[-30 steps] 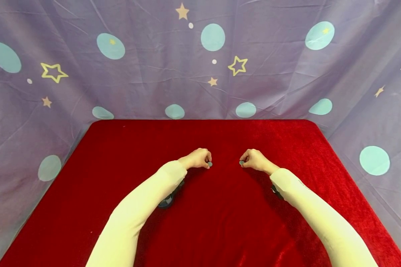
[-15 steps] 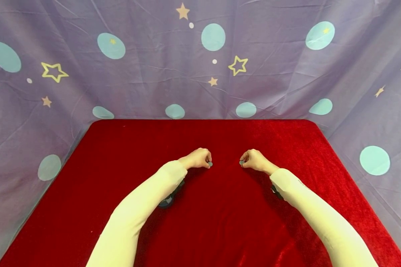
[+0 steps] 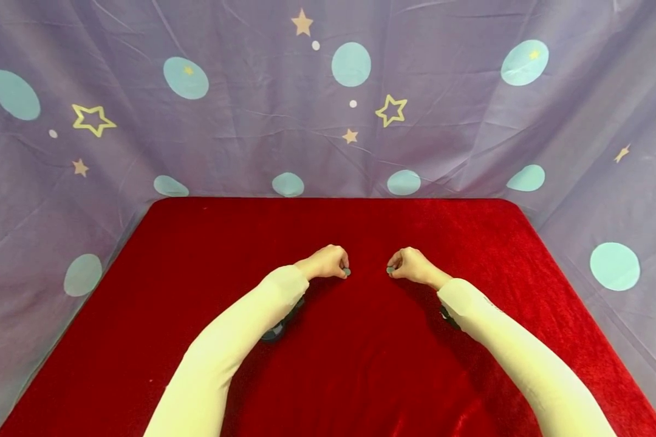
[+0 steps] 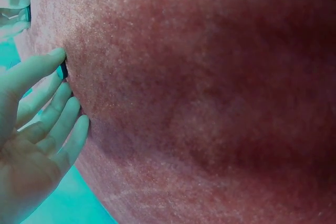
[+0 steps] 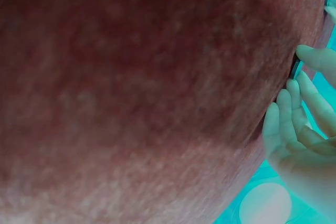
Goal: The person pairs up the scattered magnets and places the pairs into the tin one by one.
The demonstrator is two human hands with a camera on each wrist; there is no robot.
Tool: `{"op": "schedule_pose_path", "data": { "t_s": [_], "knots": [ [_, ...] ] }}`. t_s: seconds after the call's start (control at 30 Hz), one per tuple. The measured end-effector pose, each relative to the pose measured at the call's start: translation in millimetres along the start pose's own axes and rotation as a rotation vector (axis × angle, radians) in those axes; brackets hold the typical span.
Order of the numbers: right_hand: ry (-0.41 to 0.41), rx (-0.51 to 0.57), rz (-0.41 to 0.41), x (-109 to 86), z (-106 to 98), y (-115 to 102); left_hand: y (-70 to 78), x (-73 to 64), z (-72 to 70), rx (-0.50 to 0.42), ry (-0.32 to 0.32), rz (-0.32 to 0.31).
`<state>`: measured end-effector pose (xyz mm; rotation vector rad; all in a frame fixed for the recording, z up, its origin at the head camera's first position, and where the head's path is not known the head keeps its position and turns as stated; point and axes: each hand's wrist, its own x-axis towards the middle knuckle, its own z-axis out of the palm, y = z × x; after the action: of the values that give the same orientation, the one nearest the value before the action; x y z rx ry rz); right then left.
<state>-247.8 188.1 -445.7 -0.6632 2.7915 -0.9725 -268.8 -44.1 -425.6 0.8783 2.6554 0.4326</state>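
My left hand pinches a small grey-green round disc between thumb and forefinger, low over the red cloth. Facing it, my right hand pinches a similar small disc the same way. A short gap of cloth separates the two discs. In the left wrist view the left disc shows edge-on, thin and dark, with the other fingers spread beside it at the cloth. The right wrist view has the right disc edge-on at the thumb tip, its remaining fingers extended near the cloth.
Red velvety cloth covers the table, with a few wrinkles toward the front. A purple curtain with stars and blue dots hangs behind and at both sides. Dark wrist devices show under the pale sleeves.
The gap between the two hands has narrowed a little, the right hand shifting left with its disc. Both grips look the same. The head view has tilted very slightly.
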Motion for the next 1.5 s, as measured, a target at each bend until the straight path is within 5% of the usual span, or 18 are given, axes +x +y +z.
{"op": "schedule_pose_path", "data": {
  "t_s": [1.5],
  "knots": [
    [-0.076,0.025,-0.09,22.4,28.6,-33.6,16.1,8.6,6.4,-0.02,-0.028,-0.011]
  ]
}}
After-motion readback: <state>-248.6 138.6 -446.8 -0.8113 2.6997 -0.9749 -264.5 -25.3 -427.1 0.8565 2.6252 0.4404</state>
